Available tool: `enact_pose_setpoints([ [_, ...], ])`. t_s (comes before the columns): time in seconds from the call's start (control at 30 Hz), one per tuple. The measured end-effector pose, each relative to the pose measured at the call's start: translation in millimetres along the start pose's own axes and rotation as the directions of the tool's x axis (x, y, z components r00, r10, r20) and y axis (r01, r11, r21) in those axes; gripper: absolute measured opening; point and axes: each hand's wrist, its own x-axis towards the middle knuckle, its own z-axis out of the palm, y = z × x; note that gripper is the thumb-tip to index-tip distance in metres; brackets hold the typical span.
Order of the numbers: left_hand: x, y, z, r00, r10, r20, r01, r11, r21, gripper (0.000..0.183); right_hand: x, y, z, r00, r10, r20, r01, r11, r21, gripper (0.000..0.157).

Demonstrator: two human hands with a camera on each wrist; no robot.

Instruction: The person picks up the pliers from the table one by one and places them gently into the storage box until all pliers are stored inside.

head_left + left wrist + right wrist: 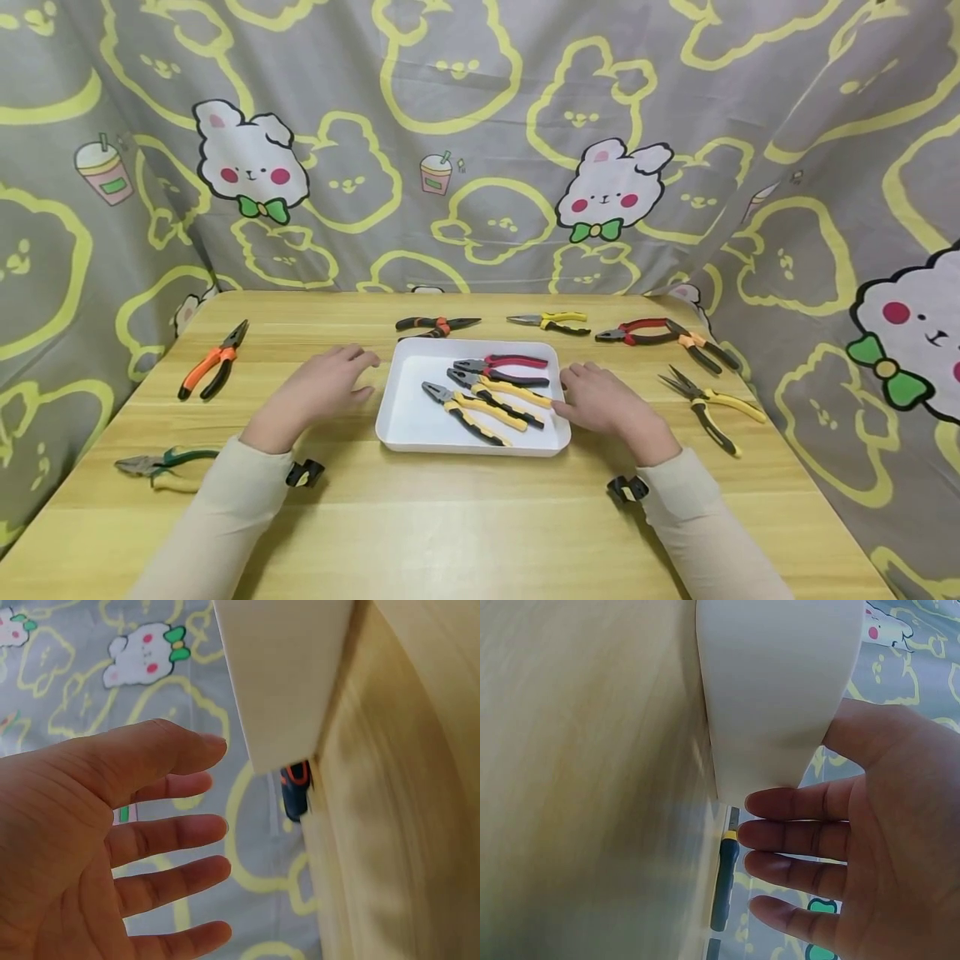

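Observation:
A shallow white tray [408, 421] sits mid-table with three pairs of pliers inside. The red-and-black pliers [517, 361] lie at the back; two yellow-and-black pliers [491, 409] lie in front. My left hand [326, 386] hovers just left of the tray, apart from it, fingers spread and holding nothing. At the tray's right end is my right hand [602, 402], its thumb over the rim and its straight fingers [795, 836] along the outside. The tray wall [776, 682] fills the upper part of the right wrist view.
Orange-and-black pliers [201, 369] and green-handled pliers [140, 465] lie on the left. Behind the tray are black-and-orange pliers [442, 325] and yellow needle-nose pliers [564, 317]. To the right lie red-handled pliers [647, 338], orange-handled pliers [697, 341] and splayed yellow needle-nose pliers [731, 404]. Patterned curtains surround the table.

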Motion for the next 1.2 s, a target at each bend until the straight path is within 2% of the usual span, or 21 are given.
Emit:
enact_pose_setpoints([
  [0.23,-18.8,-15.0,1.6,0.999,-0.041,0.014,0.041,0.999,0.007,0.037,-1.0,-0.3,1.6,1.000,-0.014,-0.005,0.014,1.000,0.010,0.042],
  [0.43,-44.5,-32.8,2.6,0.997,-0.074,-0.003,0.074,0.997,0.003,0.039,-1.3,-0.7,1.4,0.999,-0.030,-0.014,0.030,0.999,0.010,0.040],
  [0.6,-66.7,-47.5,-3.0,0.995,-0.097,-0.013,0.097,0.995,0.005,0.041,-0.3,0.1,0.8,0.999,-0.034,-0.017,0.034,0.999,0.005,0.041],
  [0.8,-87.9,-59.1,-4.0,0.992,-0.129,0.011,0.129,0.992,0.010,0.042,-0.3,0.8,0.1,0.999,-0.027,-0.017,0.028,1.000,0.009,0.039],
  [1.2,-129.8,-82.7,-1.2,0.988,-0.151,0.003,0.151,0.988,-0.029,0.048,0.8,0.9,0.7,1.000,-0.008,-0.006,0.008,1.000,0.006,0.038],
])
